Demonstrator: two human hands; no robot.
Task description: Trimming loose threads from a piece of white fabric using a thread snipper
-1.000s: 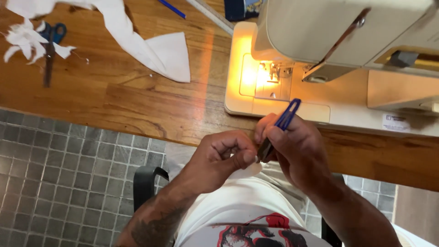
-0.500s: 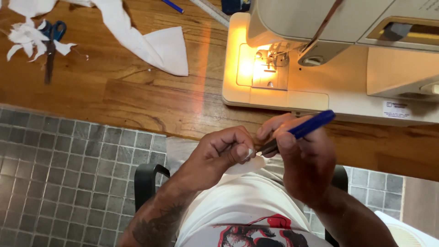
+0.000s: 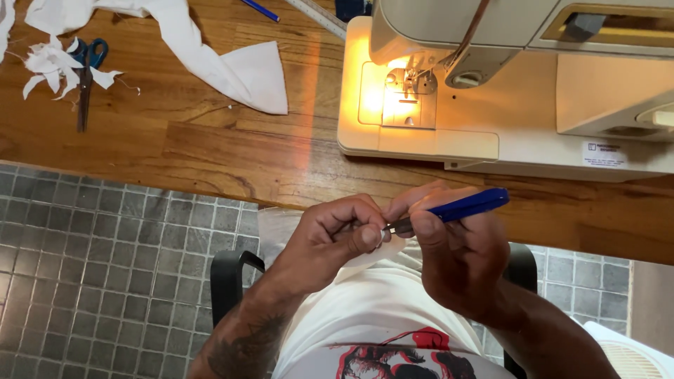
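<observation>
My right hand [image 3: 460, 263] grips small blue-handled snips [image 3: 456, 209], metal tip pointing left toward my left hand. My left hand [image 3: 337, 235] is closed, pinching a small piece of white fabric [image 3: 382, 251] between thumb and fingers right at the snips' tip. Both hands hover over my lap, just in front of the wooden table's edge [image 3: 232, 158]. What the fingers pinch is mostly hidden.
A cream sewing machine [image 3: 533, 91] with its lamp lit stands on the table at right. White fabric strips [image 3: 232, 67] lie at the back left, with blue-handled scissors [image 3: 84, 77] among white scraps. A blue pen [image 3: 260, 10] lies at the far edge. Grey tiled floor [image 3: 91, 267] below.
The snips in my right hand have swung from pointing upward to lying nearly level, tip at my left fingers. The view has shifted slightly.
</observation>
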